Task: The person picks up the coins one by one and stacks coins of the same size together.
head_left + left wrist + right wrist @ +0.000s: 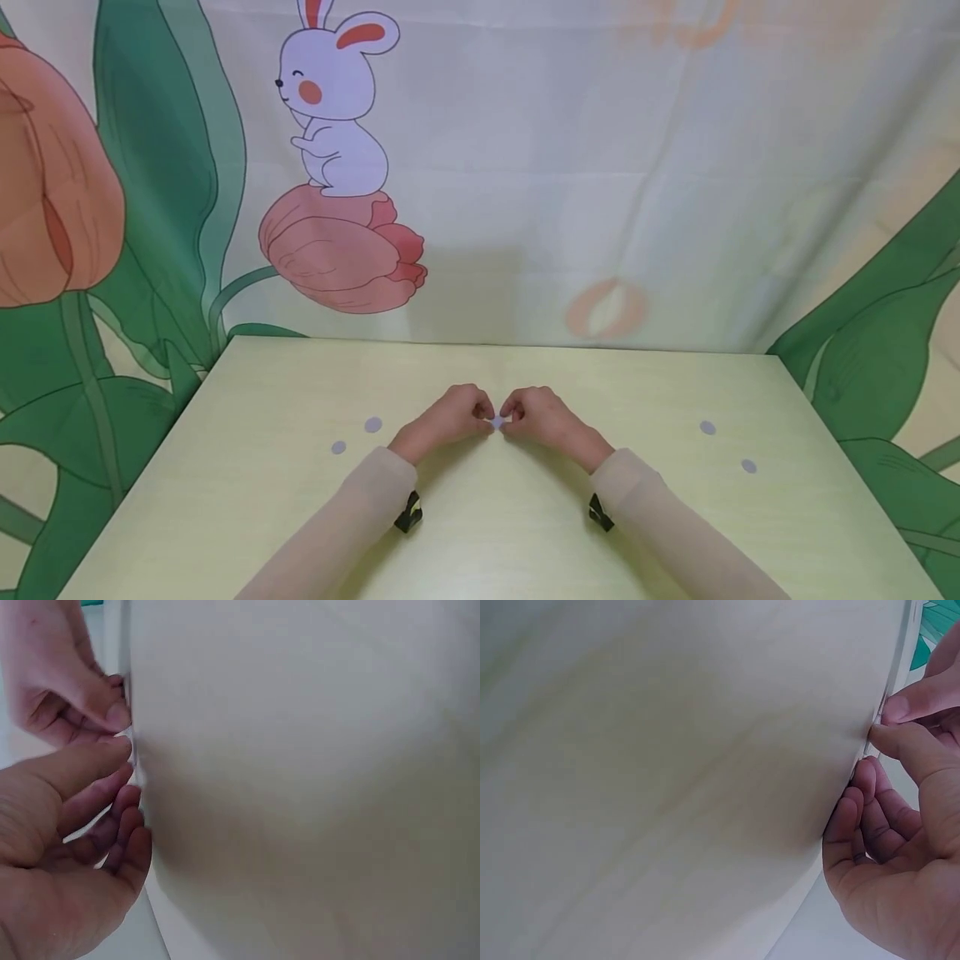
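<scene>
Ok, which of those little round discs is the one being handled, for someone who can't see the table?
On the pale yellow-green table, look to the middle, where the left hand and right hand meet. The small pale disc is pinched between their fingertips. The other four discs lie untouched, two out to each side.

Grey round stickers on table: four. Two at left (372, 425) (338, 447), two at right (707, 427) (748, 466). One more small pale piece (497, 422) pinched between hands at centre. Hands: two, left hand (448, 414), right hand (542, 416). Table (487, 533): one.
</scene>
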Demonstrator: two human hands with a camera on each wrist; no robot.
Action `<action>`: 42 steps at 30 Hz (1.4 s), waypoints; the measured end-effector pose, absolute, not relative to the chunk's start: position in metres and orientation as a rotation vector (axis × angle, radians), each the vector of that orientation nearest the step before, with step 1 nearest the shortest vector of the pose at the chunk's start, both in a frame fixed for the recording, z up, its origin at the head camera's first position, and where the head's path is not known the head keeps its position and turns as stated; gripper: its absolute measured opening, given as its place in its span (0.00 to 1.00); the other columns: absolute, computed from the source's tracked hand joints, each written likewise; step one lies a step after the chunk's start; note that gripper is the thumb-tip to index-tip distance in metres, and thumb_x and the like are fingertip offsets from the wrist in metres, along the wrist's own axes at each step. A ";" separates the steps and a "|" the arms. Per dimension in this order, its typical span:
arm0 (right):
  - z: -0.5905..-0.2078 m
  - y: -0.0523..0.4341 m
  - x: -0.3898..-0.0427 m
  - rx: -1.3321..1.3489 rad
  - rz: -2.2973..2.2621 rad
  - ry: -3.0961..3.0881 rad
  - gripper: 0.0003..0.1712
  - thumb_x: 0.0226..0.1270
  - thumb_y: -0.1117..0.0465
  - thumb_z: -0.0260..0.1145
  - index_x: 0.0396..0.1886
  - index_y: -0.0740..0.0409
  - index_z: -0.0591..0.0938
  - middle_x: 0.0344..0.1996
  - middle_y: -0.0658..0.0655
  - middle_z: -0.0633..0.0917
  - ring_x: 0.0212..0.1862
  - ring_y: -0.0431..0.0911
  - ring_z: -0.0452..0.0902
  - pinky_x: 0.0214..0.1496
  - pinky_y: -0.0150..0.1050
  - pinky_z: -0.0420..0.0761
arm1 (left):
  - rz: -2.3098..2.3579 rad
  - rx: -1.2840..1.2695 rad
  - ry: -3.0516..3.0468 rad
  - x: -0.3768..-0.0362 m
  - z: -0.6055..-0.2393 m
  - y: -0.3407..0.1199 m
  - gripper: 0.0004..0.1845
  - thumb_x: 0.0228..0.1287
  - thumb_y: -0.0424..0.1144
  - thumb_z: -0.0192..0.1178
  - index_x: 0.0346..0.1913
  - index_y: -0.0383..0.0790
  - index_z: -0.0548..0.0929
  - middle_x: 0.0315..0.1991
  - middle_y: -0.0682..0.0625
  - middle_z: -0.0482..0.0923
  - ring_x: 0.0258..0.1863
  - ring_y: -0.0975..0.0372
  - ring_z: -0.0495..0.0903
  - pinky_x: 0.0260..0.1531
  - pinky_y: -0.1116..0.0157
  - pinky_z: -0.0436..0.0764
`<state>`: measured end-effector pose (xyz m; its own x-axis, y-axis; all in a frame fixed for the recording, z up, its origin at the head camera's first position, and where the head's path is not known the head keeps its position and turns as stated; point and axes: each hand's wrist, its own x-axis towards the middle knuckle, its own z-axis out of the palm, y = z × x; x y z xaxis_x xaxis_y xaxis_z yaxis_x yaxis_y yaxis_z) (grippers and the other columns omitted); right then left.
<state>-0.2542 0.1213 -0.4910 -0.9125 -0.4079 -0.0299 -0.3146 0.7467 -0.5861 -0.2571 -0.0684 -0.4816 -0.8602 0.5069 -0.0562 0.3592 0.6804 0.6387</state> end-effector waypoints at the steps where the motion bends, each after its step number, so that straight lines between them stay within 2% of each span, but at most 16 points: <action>1: -0.491 0.121 -0.254 -0.578 -0.890 2.789 0.08 0.61 0.63 0.75 0.38 0.60 0.86 0.21 0.47 0.79 0.26 0.38 0.71 0.33 0.32 0.73 | 0.942 0.697 2.676 -0.257 -0.483 -0.068 0.04 0.62 0.29 0.70 0.38 0.33 0.87 0.33 0.49 0.82 0.33 0.62 0.75 0.40 0.64 0.79; 4: -0.492 0.122 -0.254 -0.586 -0.891 2.785 0.08 0.61 0.62 0.75 0.38 0.59 0.86 0.21 0.47 0.79 0.26 0.38 0.71 0.34 0.32 0.73 | 0.943 0.678 2.708 -0.256 -0.484 -0.065 0.04 0.60 0.29 0.72 0.35 0.33 0.87 0.30 0.49 0.82 0.31 0.62 0.75 0.36 0.66 0.79; 16: -0.488 0.124 -0.252 -0.592 -0.891 2.772 0.08 0.61 0.62 0.75 0.38 0.60 0.86 0.21 0.47 0.80 0.26 0.39 0.72 0.34 0.32 0.73 | 0.963 0.593 2.693 -0.256 -0.483 -0.061 0.03 0.60 0.30 0.72 0.34 0.34 0.87 0.29 0.50 0.83 0.30 0.62 0.76 0.35 0.66 0.79; 22: -0.492 0.120 -0.253 -0.597 -0.869 2.788 0.08 0.61 0.61 0.75 0.37 0.59 0.86 0.21 0.47 0.79 0.26 0.39 0.71 0.34 0.32 0.72 | 0.958 0.672 2.659 -0.253 -0.480 -0.069 0.06 0.60 0.27 0.71 0.39 0.32 0.85 0.34 0.48 0.81 0.35 0.60 0.76 0.42 0.64 0.79; 26: -0.494 0.118 -0.253 -0.584 -0.849 2.785 0.09 0.62 0.60 0.75 0.38 0.58 0.86 0.22 0.48 0.79 0.27 0.39 0.71 0.34 0.33 0.72 | 0.957 0.720 2.650 -0.250 -0.476 -0.081 0.10 0.59 0.25 0.71 0.43 0.32 0.84 0.37 0.45 0.81 0.39 0.57 0.77 0.46 0.61 0.79; 33: -0.493 0.118 -0.251 -0.567 -0.864 2.773 0.09 0.63 0.61 0.75 0.38 0.59 0.85 0.23 0.48 0.79 0.27 0.40 0.71 0.34 0.33 0.72 | 0.972 0.689 2.691 -0.250 -0.468 -0.114 0.12 0.60 0.26 0.69 0.47 0.32 0.84 0.39 0.43 0.81 0.40 0.57 0.76 0.45 0.61 0.79; 42: -0.489 0.120 -0.251 -0.536 -0.859 2.755 0.10 0.64 0.59 0.75 0.40 0.59 0.85 0.24 0.49 0.80 0.28 0.41 0.70 0.34 0.34 0.72 | 0.929 0.599 2.782 -0.252 -0.454 -0.172 0.12 0.62 0.26 0.68 0.48 0.29 0.83 0.41 0.40 0.81 0.42 0.52 0.78 0.46 0.56 0.80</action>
<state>-0.2508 0.1202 -0.4893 -0.9128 -0.3991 -0.0868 -0.2791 0.7647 -0.5808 -0.2519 -0.1724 -0.4545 -0.9094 0.4157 -0.0135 0.3241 0.7287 0.6032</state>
